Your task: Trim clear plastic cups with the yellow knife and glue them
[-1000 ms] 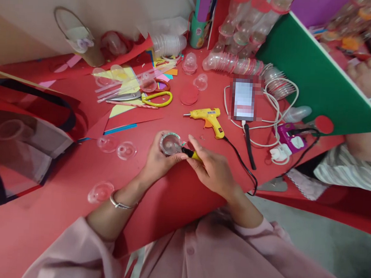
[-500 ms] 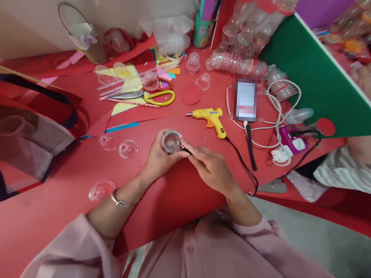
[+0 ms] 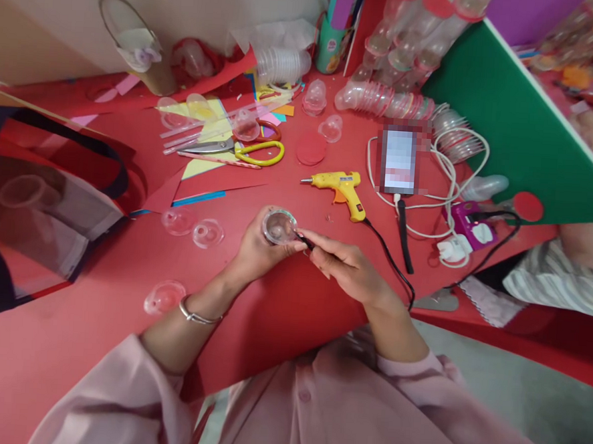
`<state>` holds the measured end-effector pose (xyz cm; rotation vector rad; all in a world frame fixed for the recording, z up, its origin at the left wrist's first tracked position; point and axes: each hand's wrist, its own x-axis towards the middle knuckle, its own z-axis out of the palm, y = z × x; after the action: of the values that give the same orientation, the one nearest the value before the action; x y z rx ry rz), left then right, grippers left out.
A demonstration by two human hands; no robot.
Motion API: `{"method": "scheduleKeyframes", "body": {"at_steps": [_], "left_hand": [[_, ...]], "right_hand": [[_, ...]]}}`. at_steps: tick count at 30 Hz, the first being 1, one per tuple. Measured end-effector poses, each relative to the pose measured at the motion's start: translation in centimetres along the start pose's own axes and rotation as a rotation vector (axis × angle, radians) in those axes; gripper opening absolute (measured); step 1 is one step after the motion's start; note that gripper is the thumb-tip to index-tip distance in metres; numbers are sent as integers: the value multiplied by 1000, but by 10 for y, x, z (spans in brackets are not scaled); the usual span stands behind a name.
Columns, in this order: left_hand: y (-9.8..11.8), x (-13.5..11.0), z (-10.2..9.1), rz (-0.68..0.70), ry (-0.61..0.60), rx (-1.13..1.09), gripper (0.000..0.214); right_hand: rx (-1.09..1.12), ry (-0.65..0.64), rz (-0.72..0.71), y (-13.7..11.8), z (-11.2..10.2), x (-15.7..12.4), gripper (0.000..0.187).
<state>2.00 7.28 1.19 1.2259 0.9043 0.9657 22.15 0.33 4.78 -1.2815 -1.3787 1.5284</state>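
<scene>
My left hand (image 3: 257,250) is closed around a small clear plastic cup (image 3: 278,226), holding it just above the red table (image 3: 281,315) with its open mouth facing up. My right hand (image 3: 346,268) pinches a thin dark-tipped tool (image 3: 305,241) whose tip touches the cup's rim on the right side. Most of the tool is hidden inside my fingers. A yellow glue gun (image 3: 343,188) lies on the table a short way beyond my hands, its black cord trailing to the right.
Clear plastic lids (image 3: 208,233) lie left of my hands, another lid (image 3: 164,296) nearer me. Yellow-handled scissors (image 3: 240,150), paper scraps, stacked clear cups (image 3: 384,101), a phone (image 3: 399,160) with white cables and a green board (image 3: 513,128) fill the far side. Another person's arm (image 3: 575,266) is at right.
My right hand has drawn its fingers closer round the tool, hiding its yellow part, and the tip stays at the cup's rim. The view has shifted slightly.
</scene>
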Motion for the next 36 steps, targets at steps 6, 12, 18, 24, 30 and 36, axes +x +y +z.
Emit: {"method": "scheduleKeyframes", "body": {"at_steps": [6,12,18,24,30,36], "left_hand": [[3,1,0,4,21,41,69],[2,2,0,10,23,26,72],[0,3,1,-11,43,32,76],[-3,4,1,13,20,49,80],[-5,4,1,-3,22,39,82],[-4,4,2,32,17,65,81]], "right_hand": [[361,-33,138,6,3,1,62],[557,-108,268,8,4,2,63],[252,-71,124,5,1,0,64],[-151,-46,1,-7,-5,-4,57],[-349,-37,-60,-14,-6,-6,55],[-469,-17,-122,-10,-6,-6,52]]}}
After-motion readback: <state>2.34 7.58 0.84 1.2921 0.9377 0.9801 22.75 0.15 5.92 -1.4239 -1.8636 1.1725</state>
